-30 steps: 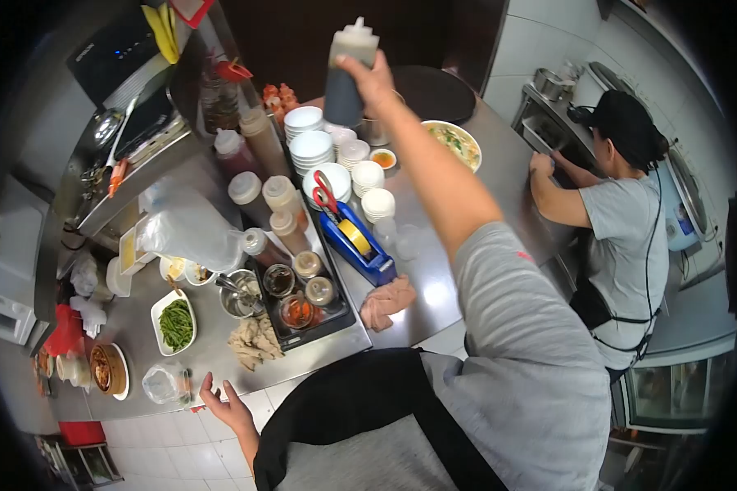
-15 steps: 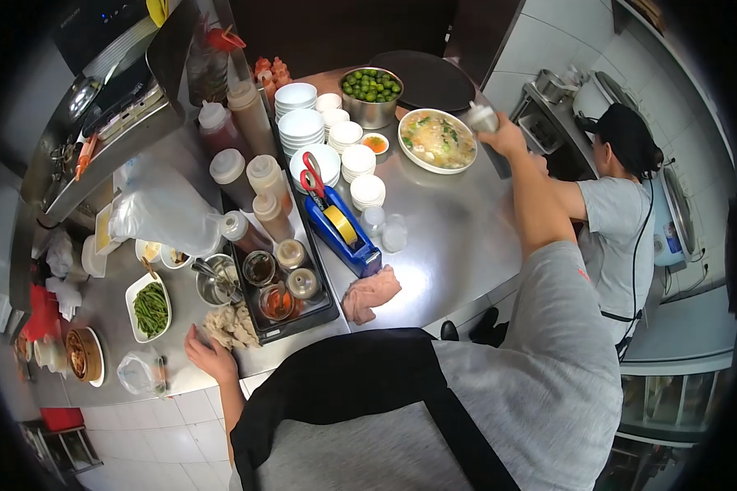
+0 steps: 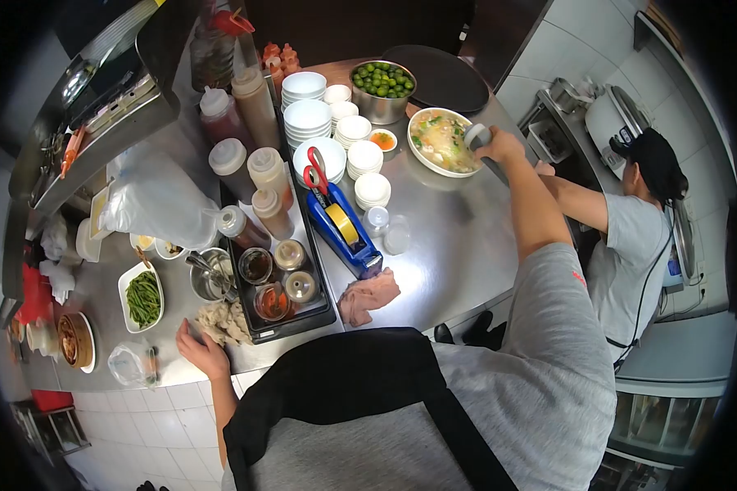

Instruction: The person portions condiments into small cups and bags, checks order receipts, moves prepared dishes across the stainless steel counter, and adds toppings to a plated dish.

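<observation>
My right hand (image 3: 502, 147) grips a squeeze bottle (image 3: 477, 137), tipped with its light grey end over the right rim of a white bowl (image 3: 444, 142) of soup-like food with green pieces. My left hand (image 3: 202, 352) lies with fingers apart at the counter's front edge, beside a crumpled beige cloth (image 3: 224, 322). Left of that hand are a white dish of green beans (image 3: 144, 299) and a clear plastic container (image 3: 128, 364).
A black tray (image 3: 295, 329) holds jars and bottles, beside a blue tape dispenser (image 3: 344, 231) and a pink cloth (image 3: 369, 297). Stacked white bowls (image 3: 308, 120) and a pot of green limes (image 3: 382, 84) stand behind. A co-worker (image 3: 643, 237) stands at the right.
The bottle in my right hand has gone from above the stacked bowls to the soup bowl's right side. My left hand has moved up to the counter edge beside the beige cloth.
</observation>
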Available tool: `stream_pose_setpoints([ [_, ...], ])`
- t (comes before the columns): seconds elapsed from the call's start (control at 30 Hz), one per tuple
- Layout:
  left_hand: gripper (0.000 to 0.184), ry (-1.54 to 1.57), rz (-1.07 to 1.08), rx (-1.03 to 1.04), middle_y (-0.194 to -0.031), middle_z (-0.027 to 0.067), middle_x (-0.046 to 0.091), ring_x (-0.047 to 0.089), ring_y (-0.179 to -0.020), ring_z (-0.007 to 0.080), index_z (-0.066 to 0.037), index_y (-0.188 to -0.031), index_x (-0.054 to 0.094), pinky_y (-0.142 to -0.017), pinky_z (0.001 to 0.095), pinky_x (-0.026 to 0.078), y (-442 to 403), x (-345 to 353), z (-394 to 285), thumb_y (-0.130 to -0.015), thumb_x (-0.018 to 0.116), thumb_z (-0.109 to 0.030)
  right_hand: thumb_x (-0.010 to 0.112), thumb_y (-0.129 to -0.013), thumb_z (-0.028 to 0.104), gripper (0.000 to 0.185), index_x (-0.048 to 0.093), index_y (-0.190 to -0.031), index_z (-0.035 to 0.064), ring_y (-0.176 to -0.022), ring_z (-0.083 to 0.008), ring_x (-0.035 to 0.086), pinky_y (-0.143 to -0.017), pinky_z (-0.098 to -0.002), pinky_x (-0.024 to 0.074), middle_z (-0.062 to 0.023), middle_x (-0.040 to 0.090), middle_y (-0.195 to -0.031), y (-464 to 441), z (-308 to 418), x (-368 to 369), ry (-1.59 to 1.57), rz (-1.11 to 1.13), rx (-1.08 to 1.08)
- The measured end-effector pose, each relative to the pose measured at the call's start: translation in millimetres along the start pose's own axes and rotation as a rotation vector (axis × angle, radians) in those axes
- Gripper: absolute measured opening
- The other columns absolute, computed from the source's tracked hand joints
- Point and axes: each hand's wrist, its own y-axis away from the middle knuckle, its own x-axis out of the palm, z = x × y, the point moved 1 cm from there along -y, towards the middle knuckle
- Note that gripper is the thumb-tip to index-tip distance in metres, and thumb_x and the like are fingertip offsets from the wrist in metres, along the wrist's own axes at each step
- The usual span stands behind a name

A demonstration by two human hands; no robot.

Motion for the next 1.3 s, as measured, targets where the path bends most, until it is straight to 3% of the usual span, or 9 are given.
stream_pose_setpoints([
  [0.1,0.046,0.011,0.008,-0.016,-0.124,0.0176,0.043,0.037,-0.118,0.0347,-0.001,-0.124,0.044,-0.102,0.0436,0.027,0,-2,0,-0.080,0.053,-0.006,0.075,-0.050,0.039,0.081,0.051,-0.124,0.0140,-0.104,-0.0258,0.059,-0.086,-0.0372,0.0480,-0.0106,0.062,-0.112,-12,8,-6,0.092,0.014,-0.007],
  [0.3,0.046,0.027,0.007,-0.039,-0.124,0.0185,0.043,0.036,-0.118,0.0353,-0.001,-0.126,0.044,-0.102,0.0440,0.026,1,-2,2,-0.081,0.053,-0.006,0.076,-0.047,0.042,0.082,0.056,-0.118,0.0076,-0.102,-0.0279,0.060,-0.085,-0.0369,0.0474,-0.0142,0.064,-0.107,-10,16,-20,0.049,-0.079,-0.004],
  [0.4,0.046,0.031,0.005,-0.032,-0.124,0.0187,0.043,0.036,-0.118,0.0354,-0.001,-0.125,0.044,-0.102,0.0443,0.026,1,-2,2,-0.080,0.053,-0.005,0.076,-0.049,0.039,0.080,0.054,-0.121,0.0137,-0.106,-0.0239,0.059,-0.087,-0.0359,0.0480,-0.0092,0.061,-0.115,-10,13,-22,0.080,0.012,0.028],
  [0.6,0.043,0.007,-0.018,-0.024,-0.121,0.0179,0.046,0.040,-0.115,0.0350,-0.002,-0.124,0.045,-0.100,0.0424,0.028,1,-2,1,-0.082,0.052,-0.008,0.077,-0.049,0.038,0.079,0.055,-0.121,0.0129,-0.106,-0.0235,0.059,-0.086,-0.0354,0.0481,-0.0088,0.062,-0.114,-7,10,-20,0.127,0.058,0.007],
  [0.7,0.043,0.016,-0.022,-0.037,-0.121,0.0177,0.046,0.040,-0.115,0.0348,-0.002,-0.124,0.045,-0.100,0.0423,0.028,2,0,1,-0.082,0.053,-0.008,0.078,-0.047,0.041,0.081,0.057,-0.118,0.0073,-0.103,-0.0272,0.059,-0.085,-0.0359,0.0467,-0.0146,0.064,-0.108,-8,12,-23,0.077,0.011,-0.022],
  [1.0,0.047,0.040,-0.009,-0.030,-0.123,0.0197,0.043,0.037,-0.118,0.0367,-0.001,-0.124,0.045,-0.102,0.0447,0.026,3,-3,6,-0.078,0.053,-0.006,0.077,-0.049,0.044,0.085,0.054,-0.119,0.0021,-0.102,-0.0311,0.059,-0.087,-0.0367,0.0456,-0.0194,0.062,-0.109,-5,16,-28,-0.095,-0.171,-0.002],
  [1.1,0.047,0.047,-0.027,-0.033,-0.122,0.0196,0.044,0.037,-0.117,0.0368,-0.001,-0.123,0.045,-0.101,0.0449,0.027,7,-6,7,-0.077,0.054,-0.005,0.076,-0.051,0.046,0.080,0.057,-0.115,0.0025,-0.097,-0.0300,0.061,-0.085,-0.0350,0.0460,-0.0192,0.063,-0.105,4,28,-37,-0.259,-0.296,-0.001],
  [1.2,0.047,0.049,-0.035,-0.027,-0.120,0.0195,0.045,0.039,-0.115,0.0368,-0.001,-0.122,0.046,-0.101,0.0448,0.028,6,-9,7,-0.076,0.054,-0.005,0.079,-0.055,0.042,0.084,0.047,-0.122,0.0028,-0.094,-0.0272,0.062,-0.082,-0.0330,0.0475,-0.0173,0.062,-0.106,11,33,-48,-0.581,-0.317,-0.028],
  [1.3,0.047,0.056,-0.037,-0.015,-0.119,0.0194,0.046,0.039,-0.115,0.0368,-0.001,-0.122,0.046,-0.100,0.0445,0.029,3,-12,9,-0.075,0.055,-0.005,0.081,-0.059,0.037,0.077,0.046,-0.116,-0.0005,-0.085,-0.0220,0.061,-0.077,-0.0311,0.0476,-0.0146,0.061,-0.098,11,49,-50,-1.110,-0.420,-0.214],
])
